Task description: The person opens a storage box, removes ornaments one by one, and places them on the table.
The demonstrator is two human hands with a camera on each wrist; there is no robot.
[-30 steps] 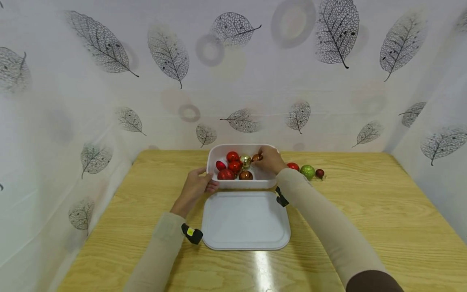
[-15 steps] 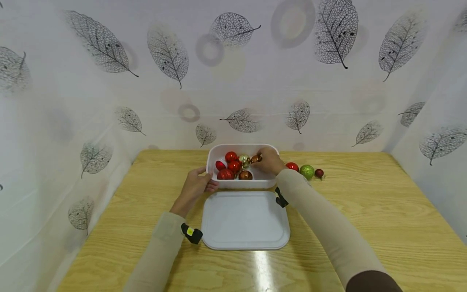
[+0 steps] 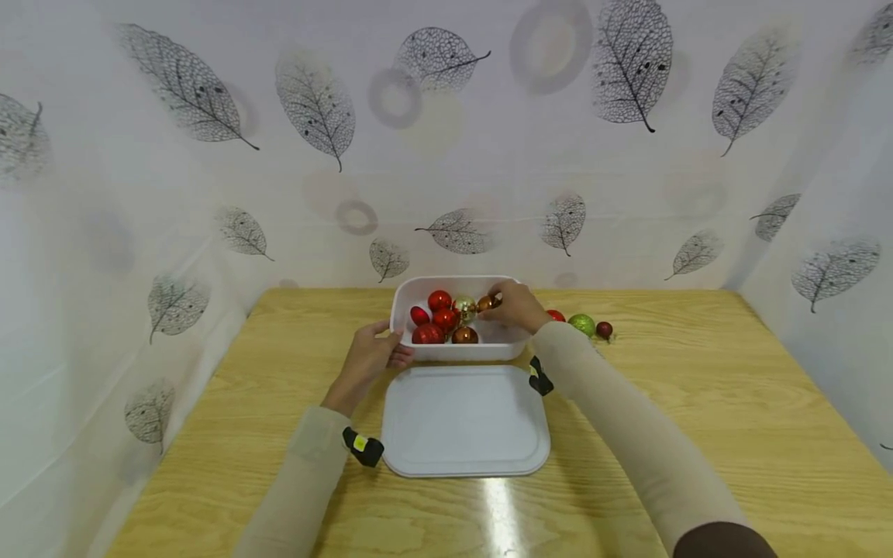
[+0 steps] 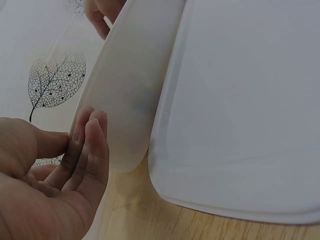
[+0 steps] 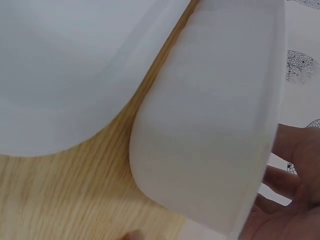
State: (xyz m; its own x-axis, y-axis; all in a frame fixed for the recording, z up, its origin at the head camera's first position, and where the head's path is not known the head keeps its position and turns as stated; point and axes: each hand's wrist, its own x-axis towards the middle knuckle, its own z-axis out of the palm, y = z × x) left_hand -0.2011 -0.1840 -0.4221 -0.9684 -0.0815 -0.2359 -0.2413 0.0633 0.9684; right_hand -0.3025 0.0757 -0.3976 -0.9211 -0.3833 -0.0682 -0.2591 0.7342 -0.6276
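A white plastic box [image 3: 460, 353] stands at the back of the table with several Christmas baubles inside. Among them are red baubles [image 3: 444, 318], a gold bauble [image 3: 464, 308] and a copper-brown bauble [image 3: 464, 335]. At the box's left front corner my left hand [image 3: 370, 353] grips the rim; in the left wrist view its thumb and fingers [image 4: 95, 145] meet at the wall. My right hand [image 3: 516, 306] reaches in over the right side, its fingertips holding a second copper bauble [image 3: 486, 303] close to the gold one. The box wall hides that bauble in the right wrist view.
A white lid [image 3: 466, 422] lies flat on the wooden table [image 3: 698, 434], just in front of the box. To the right of the box sit a green glitter bauble [image 3: 582, 324], a small dark red bauble [image 3: 604, 330] and a red bauble [image 3: 556, 315] partly behind the right sleeve. Leaf-patterned cloth rises behind.
The head view has shifted slightly, moving everything a little left. Both hands keep their places at the box, the right still holding the copper bauble.
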